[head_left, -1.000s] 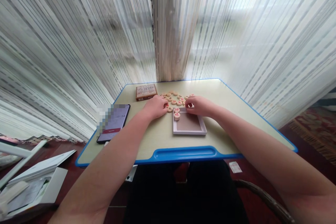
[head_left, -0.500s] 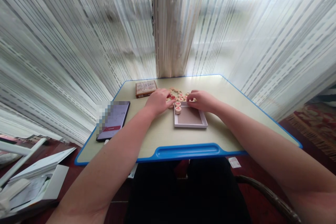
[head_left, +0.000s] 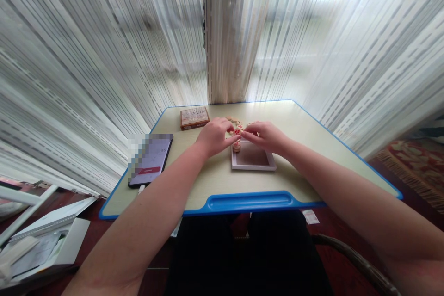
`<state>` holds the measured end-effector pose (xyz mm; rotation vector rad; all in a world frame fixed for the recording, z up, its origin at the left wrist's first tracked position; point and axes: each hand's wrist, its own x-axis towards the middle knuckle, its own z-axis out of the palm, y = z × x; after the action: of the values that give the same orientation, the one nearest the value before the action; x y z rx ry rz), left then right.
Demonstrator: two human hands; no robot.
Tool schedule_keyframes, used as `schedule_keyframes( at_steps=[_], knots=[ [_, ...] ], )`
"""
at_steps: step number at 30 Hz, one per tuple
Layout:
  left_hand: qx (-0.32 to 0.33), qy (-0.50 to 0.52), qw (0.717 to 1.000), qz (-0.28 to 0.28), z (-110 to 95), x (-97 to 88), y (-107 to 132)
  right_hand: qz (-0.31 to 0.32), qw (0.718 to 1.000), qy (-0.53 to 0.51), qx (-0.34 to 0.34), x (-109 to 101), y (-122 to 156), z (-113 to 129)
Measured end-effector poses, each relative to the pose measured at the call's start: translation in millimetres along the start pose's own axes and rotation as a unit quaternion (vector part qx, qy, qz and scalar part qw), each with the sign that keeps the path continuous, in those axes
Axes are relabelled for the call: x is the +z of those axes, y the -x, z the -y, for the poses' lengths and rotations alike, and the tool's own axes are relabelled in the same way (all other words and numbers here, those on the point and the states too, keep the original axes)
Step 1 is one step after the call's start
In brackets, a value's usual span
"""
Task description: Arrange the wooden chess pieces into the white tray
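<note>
Over the far left corner of the tray (head_left: 255, 168), I see both hands meeting. My view shows the left hand (head_left: 212, 137) lying knuckles up on the table (head_left: 215, 180), fingers curled and the thumb and forefinger drawn close together at a red-marked disc (head_left: 237, 132). The right hand (head_left: 265, 135) comes in from the other side, palm down, with its fingers bunched and their tips touching, or almost touching, the same disc. From here I cannot tell which hand actually has the disc pinched, or whether both only rest against it.

Just below that disc, a short stack of discs (head_left: 236, 147) sits at the tray's far left corner, right beside the left thumb. The rest of the tray floor shows brown inside a pale rim. A few loose discs (head_left: 233, 120) lie on the table just beyond the fingers, partly hidden by them.

Further left, a small wooden box (head_left: 194, 117) lies near the table's far edge, apart from the hands. A phone (head_left: 151, 161) lies face up at the left edge, its screen lit. White curtain (head_left: 104, 55) hangs behind the table, and an open white carton (head_left: 52, 240) sits on the floor at lower left.
</note>
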<state>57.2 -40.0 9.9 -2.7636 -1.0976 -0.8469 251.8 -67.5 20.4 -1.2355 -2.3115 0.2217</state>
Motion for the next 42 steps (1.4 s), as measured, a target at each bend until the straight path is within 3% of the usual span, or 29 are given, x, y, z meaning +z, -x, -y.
schedule_keyframes(
  at_steps=[9, 12, 14, 17, 20, 22, 26, 42],
  knots=[
    [0.027, -0.011, 0.999, -0.024, -6.0, 0.5, 0.9, -0.01, 0.989, -0.119, 0.089, 2.3, -0.6, -1.7],
    [0.037, 0.003, 0.999, -0.023, -8.0, -1.0, 1.1, -0.013, 0.987, -0.117, 0.109, -1.3, -0.5, -1.5],
    [0.033, 0.008, 0.999, -0.021, -7.6, -2.6, 1.0, 0.006, 0.992, -0.079, 0.101, -6.0, 0.0, -1.8],
    [0.006, -0.001, 1.0, -0.011, -3.5, -4.1, 0.6, 0.087, 0.993, -0.004, 0.075, -12.9, 0.9, -1.6],
    [-0.011, -0.018, 0.999, 0.031, 2.1, -3.2, 0.5, 0.175, 0.981, 0.046, 0.072, -14.3, 1.7, 0.5],
    [-0.014, -0.025, 0.998, 0.063, 4.4, -1.5, 0.5, 0.2, 0.975, 0.075, 0.069, -12.5, 2.2, 2.3],
    [-0.008, -0.032, 0.996, 0.087, 4.8, 1.6, 0.7, 0.204, 0.972, 0.107, 0.051, -10.6, 2.8, 3.8],
    [-0.007, -0.026, 0.994, 0.11, 6.6, 1.5, -0.3, 0.217, 0.975, 0.049, 0.005, -8.0, 5.4, 6.3]
  ],
)
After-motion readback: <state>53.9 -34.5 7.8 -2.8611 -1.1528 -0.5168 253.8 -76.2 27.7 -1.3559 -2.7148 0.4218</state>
